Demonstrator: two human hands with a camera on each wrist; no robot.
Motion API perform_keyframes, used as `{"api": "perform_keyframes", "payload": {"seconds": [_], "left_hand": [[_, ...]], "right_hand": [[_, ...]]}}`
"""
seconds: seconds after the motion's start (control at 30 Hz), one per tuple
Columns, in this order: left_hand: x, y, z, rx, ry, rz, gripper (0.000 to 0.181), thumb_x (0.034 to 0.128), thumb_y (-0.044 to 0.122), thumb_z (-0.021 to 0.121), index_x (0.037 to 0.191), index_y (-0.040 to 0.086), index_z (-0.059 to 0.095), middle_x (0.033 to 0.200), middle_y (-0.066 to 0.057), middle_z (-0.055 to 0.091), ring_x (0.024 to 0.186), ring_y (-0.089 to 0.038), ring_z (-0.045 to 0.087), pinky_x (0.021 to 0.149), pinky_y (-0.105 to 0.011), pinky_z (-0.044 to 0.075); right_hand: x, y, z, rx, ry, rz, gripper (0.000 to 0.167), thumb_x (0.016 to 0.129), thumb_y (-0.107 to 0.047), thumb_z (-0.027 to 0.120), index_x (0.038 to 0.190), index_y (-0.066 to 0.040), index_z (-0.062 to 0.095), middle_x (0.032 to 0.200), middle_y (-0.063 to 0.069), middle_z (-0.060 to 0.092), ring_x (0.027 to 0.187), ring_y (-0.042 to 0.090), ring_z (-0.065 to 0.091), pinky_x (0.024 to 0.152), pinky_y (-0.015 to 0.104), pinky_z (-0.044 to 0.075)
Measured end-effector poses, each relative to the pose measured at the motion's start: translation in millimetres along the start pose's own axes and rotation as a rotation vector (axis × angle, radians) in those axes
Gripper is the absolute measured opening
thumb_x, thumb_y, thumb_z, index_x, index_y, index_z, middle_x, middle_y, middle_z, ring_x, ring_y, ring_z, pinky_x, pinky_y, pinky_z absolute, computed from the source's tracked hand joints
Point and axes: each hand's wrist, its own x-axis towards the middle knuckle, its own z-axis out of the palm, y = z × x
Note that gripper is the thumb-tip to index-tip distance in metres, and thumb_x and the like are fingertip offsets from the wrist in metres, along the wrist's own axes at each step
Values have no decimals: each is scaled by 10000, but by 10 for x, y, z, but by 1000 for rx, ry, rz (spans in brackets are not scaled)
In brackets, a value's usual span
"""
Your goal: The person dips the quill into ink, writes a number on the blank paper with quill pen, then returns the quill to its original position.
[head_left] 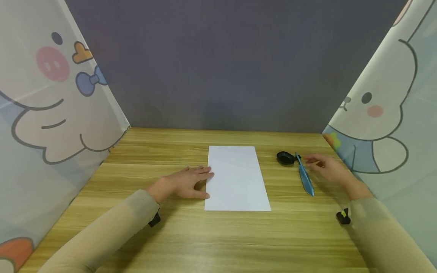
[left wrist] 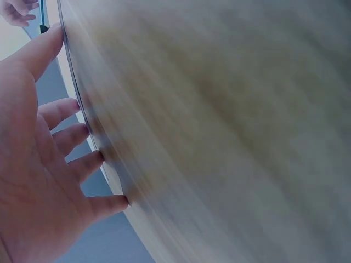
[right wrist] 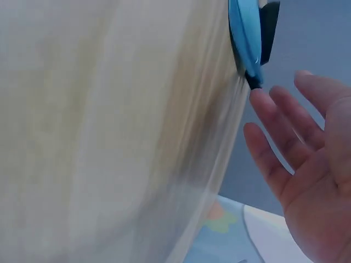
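The left hand (head_left: 187, 183) lies spread at the paper (head_left: 237, 180); the right hand (head_left: 327, 168), fingers loosely parted, nears the blue pen (head_left: 306, 179). It looks light, slick; I'd pinch its middle.

There are one wooden table (head_left: 184, 242), one white sheet (head_left: 235, 180), one blue feather-shaped object (head_left: 305, 177), one black oval-ended object (head_left: 285, 158), one left hand (head_left: 185, 184), one right hand (head_left: 328, 169), two pale sleeves (head_left: 112, 223), two cartoon-printed panels (head_left: 51, 129) and one dark backdrop (head_left: 225, 64).

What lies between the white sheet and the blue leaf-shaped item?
The head view shows the black rounded item toward the far side; nearer, only bare wooden tabletop.
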Motion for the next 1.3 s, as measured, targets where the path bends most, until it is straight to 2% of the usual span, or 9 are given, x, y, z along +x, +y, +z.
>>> {"api": "perform_keyframes", "payload": {"seconds": [0.17,0.3,0.6,0.77,0.97,1.17,1.3], "left_hand": [[-6,1,-1,-7,1,-6,903,1059,675,600,1763,208,280,1861,-51,156,1727,-362,143,1344,-724,172],[-7,6,-9,-12,-1,-12,905,1058,673,606,1765,214,276,1862,-43,152,1728,-354,138,1350,-717,165],[-2,1,-3,-7,2,-4,901,1061,673,599,1764,212,277,1862,-46,156,1728,-355,142,1344,-720,180],[2,3,1,-1,4,-3,905,1059,680,596,1764,208,279,1860,-50,161,1726,-359,152,1342,-720,193],[6,-7,12,-5,9,0,907,1057,679,598,1763,204,282,1860,-51,160,1725,-362,155,1339,-726,191],[8,-15,25,-4,15,0,906,1054,689,594,1762,213,287,1860,-41,163,1726,-353,156,1337,-727,196],[8,-16,29,-2,18,3,905,1053,691,595,1761,215,291,1859,-41,168,1724,-354,162,1335,-728,202]], "right_hand": [[90,118,27,-4,-46,11,333,1105,-75,639,1416,40,673,1271,266,749,1087,399,736,850,331,599],[148,189,46,-19,-61,-12,309,1075,-7,647,1376,36,701,1230,248,771,1068,384,748,842,307,600],[246,149,62,-73,-91,-85,294,1033,26,690,1315,-13,765,1166,178,807,1046,361,755,859,392,609],[291,130,83,-104,-112,-108,321,1011,91,638,1291,8,771,1172,205,804,1063,405,758,876,491,634],[331,107,85,-152,-147,-106,305,1022,80,614,1275,11,769,1213,237,783,1069,430,746,887,574,628],[319,54,83,-241,-127,-117,285,1022,69,643,1243,-44,782,1204,193,771,1060,414,750,888,571,627],[284,12,68,-329,-76,-173,236,1005,50,694,1173,-86,791,1162,156,765,1023,405,760,865,568,628]]}}
